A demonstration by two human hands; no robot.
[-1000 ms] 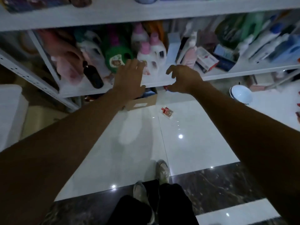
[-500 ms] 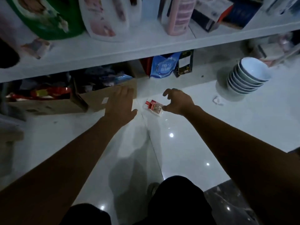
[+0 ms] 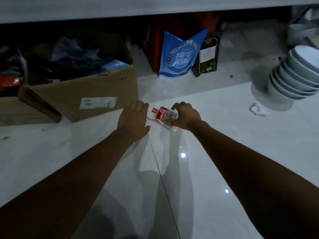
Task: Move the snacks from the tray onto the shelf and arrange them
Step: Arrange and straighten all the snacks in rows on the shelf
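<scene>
Far left I see something red point(image 3: 8, 81) tucked beside an open cardboard box point(image 3: 77, 94) stuffed with dark and pale blue bits. The box sits on the floor point(image 3: 224, 144) under the shelf point(image 3: 155, 7) board and crowds the space just left of the left hand point(image 3: 133, 118). That hand lies flat, grip wide and fingers straight, with its fingertips just beside the snack packet point(image 3: 161, 114). The packet, red and white, lies on the floor between both hands, out in front of the shelf. The right hand point(image 3: 186, 116) arches over the packet's right end with fingers curled; I cannot tell whether its grip actually holds it. Behind, under the shelf, a blue pouch point(image 3: 179, 56) stands upright with a black packet point(image 3: 208, 56) just beside it. Further right, a crumpled wrapper point(image 3: 259, 109) lies near a leaning stack of bowls point(image 3: 293, 75).
</scene>
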